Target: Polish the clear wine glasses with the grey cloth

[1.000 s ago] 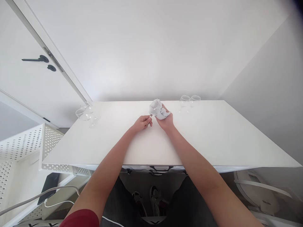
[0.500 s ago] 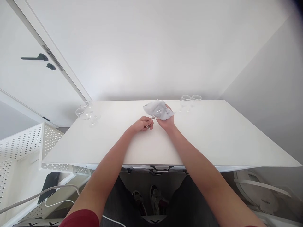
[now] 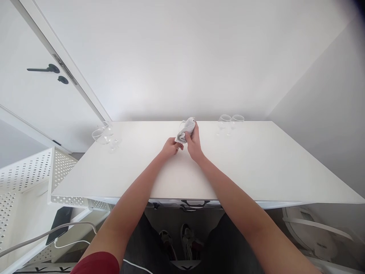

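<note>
My left hand (image 3: pixel 172 147) pinches the stem end of a wine glass, most of which is hidden behind the cloth and fingers. A pale grey cloth (image 3: pixel 186 130) is wrapped about the bowl of that glass. My right hand (image 3: pixel 195 141) is closed round the cloth from the right, its thumb on the near side. Both hands are above the white tabletop (image 3: pixel 182 175), close to its far edge.
Clear stemmed glasses (image 3: pixel 100 136) stand at the table's far left. Two more glasses (image 3: pixel 225 119) stand at the back, right of my hands. A white wall rises behind the table. A door handle (image 3: pixel 48 68) shows at upper left.
My right hand has moved left and turned, bringing the cloth round the glass bowl, which showed before. My left hand has stayed nearly in place at the stem.
</note>
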Demonstrator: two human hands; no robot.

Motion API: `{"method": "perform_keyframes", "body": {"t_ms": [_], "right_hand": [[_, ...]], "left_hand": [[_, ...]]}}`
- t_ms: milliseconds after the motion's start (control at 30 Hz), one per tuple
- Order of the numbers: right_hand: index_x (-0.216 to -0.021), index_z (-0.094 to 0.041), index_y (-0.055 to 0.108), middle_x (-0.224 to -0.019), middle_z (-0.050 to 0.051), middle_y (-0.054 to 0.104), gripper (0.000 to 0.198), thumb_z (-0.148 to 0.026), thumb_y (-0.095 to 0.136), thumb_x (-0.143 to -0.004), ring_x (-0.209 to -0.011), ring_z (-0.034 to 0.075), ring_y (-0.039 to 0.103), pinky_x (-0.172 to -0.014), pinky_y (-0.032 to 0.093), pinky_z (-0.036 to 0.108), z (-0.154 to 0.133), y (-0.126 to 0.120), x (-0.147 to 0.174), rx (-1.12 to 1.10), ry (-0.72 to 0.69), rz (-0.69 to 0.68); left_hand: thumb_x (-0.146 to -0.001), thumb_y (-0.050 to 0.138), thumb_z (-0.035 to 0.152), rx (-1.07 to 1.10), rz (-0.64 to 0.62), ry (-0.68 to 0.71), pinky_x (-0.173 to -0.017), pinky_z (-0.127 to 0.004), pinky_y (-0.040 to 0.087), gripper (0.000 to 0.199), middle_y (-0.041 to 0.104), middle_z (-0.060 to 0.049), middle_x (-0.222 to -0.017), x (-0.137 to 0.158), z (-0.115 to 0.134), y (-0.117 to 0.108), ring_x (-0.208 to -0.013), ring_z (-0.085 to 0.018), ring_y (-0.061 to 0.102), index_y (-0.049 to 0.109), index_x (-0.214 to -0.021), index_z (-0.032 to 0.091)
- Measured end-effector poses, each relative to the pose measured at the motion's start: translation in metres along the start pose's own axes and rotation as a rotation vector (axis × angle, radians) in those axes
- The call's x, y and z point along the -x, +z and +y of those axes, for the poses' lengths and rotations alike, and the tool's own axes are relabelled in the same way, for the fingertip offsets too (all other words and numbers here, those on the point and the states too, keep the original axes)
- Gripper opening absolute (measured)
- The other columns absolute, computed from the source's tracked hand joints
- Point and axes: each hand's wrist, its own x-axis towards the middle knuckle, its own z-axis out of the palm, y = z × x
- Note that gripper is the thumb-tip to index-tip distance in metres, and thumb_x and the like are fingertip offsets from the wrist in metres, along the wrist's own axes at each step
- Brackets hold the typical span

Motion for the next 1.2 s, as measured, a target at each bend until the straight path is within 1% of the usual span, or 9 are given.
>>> {"method": "perform_keyframes", "body": {"t_ms": [100, 267, 367, 500, 667, 833, 1000, 1100, 1200], "right_hand": [[-0.164, -0.027, 0.024, -0.155, 0.017, 0.043, 0.069, -0.053, 0.046, -0.104, -0.138, 0.029, 0.048, -0.113, 0.045, 0.05, 0.003, -0.001, 0.0, 0.237, -0.125, 0.088], [-0.148, -0.022, 0.048, -0.132, 0.018, 0.055, 0.052, -0.038, 0.053, -0.098, -0.121, 0.032, 0.057, -0.101, 0.052, 0.051, 0.008, -0.009, -0.003, 0.469, -0.293, 0.154], [-0.133, -0.021, 0.059, -0.123, 0.017, 0.058, 0.041, -0.033, 0.054, -0.095, -0.111, 0.031, 0.06, -0.095, 0.054, 0.048, 0.007, -0.011, -0.006, 0.515, -0.282, 0.243], [-0.11, -0.023, 0.065, -0.109, 0.011, 0.065, 0.025, -0.039, 0.052, -0.098, -0.094, 0.024, 0.063, -0.086, 0.054, 0.04, 0.003, -0.011, -0.008, 0.4, -0.135, 0.335], [-0.091, -0.022, 0.063, -0.085, 0.003, 0.064, 0.036, -0.056, 0.054, -0.097, -0.077, 0.018, 0.059, -0.071, 0.051, 0.032, 0.007, -0.014, -0.013, -0.039, 0.199, 0.359], [-0.089, -0.024, 0.057, -0.075, 0.0, 0.055, 0.048, -0.071, 0.057, -0.092, -0.065, 0.017, 0.056, -0.05, 0.047, 0.03, 0.006, -0.008, -0.012, -0.549, 0.323, 0.136], [-0.087, -0.022, 0.06, -0.068, -0.001, 0.055, 0.051, -0.068, 0.079, -0.076, -0.052, 0.015, 0.053, -0.036, 0.039, 0.029, 0.0, -0.002, -0.002, -0.544, 0.415, -0.088], [-0.084, -0.02, 0.063, -0.069, 0.002, 0.061, 0.049, -0.061, 0.087, -0.07, -0.05, 0.013, 0.051, -0.036, 0.035, 0.028, -0.002, 0.0, 0.001, -0.443, 0.425, -0.093], [-0.082, -0.02, 0.064, -0.071, 0.003, 0.064, 0.046, -0.058, 0.087, -0.071, -0.051, 0.013, 0.049, -0.038, 0.032, 0.028, -0.002, 0.001, -0.001, -0.39, 0.421, -0.061]], "left_hand": [[-0.089, 0.059, 0.036, -0.157, 0.041, 0.098, -0.052, -0.029, 0.033, 0.03, 0.067, -0.004, -0.069, 0.003, 0.0, 0.0, -0.048, -0.009, 0.041, 0.059, -0.066, 0.018], [-0.084, 0.051, 0.017, -0.473, 0.089, 0.238, -0.059, -0.03, 0.038, 0.018, 0.068, -0.003, -0.069, 0.008, 0.0, -0.001, -0.055, -0.014, 0.051, 0.063, -0.07, 0.018], [-0.087, 0.049, 0.015, -0.658, 0.062, 0.216, -0.063, -0.031, 0.041, 0.023, 0.069, -0.003, -0.069, 0.007, 0.002, 0.002, -0.06, -0.017, 0.058, 0.065, -0.071, 0.019], [-0.098, 0.045, 0.025, -0.726, 0.024, 0.241, -0.067, -0.032, 0.043, 0.03, 0.073, -0.003, -0.074, 0.007, 0.004, 0.005, -0.064, -0.018, 0.063, 0.064, -0.076, 0.021], [-0.101, 0.044, 0.034, -0.627, -0.039, 0.244, -0.064, -0.03, 0.039, 0.034, 0.072, -0.001, -0.071, 0.008, 0.002, 0.005, -0.06, -0.015, 0.056, 0.053, -0.071, 0.021], [-0.099, 0.048, 0.042, -0.321, -0.037, 0.198, -0.058, -0.03, 0.034, 0.041, 0.064, -0.001, -0.064, 0.006, 0.002, 0.008, -0.053, -0.012, 0.041, 0.058, -0.066, 0.019], [-0.088, 0.066, 0.051, 0.035, -0.138, 0.104, -0.05, -0.03, 0.029, 0.039, 0.057, -0.001, -0.058, 0.003, 0.001, 0.009, -0.045, -0.009, 0.036, 0.059, -0.068, 0.019], [-0.082, 0.073, 0.04, 0.134, -0.128, 0.064, -0.049, -0.03, 0.03, 0.031, 0.061, -0.004, -0.063, 0.003, 0.001, 0.01, -0.045, -0.009, 0.039, 0.058, -0.067, 0.018], [-0.083, 0.071, 0.033, 0.144, -0.132, 0.036, -0.052, -0.03, 0.038, 0.021, 0.066, -0.006, -0.073, 0.004, 0.003, 0.011, -0.049, -0.01, 0.048, 0.062, -0.074, 0.016]]}}
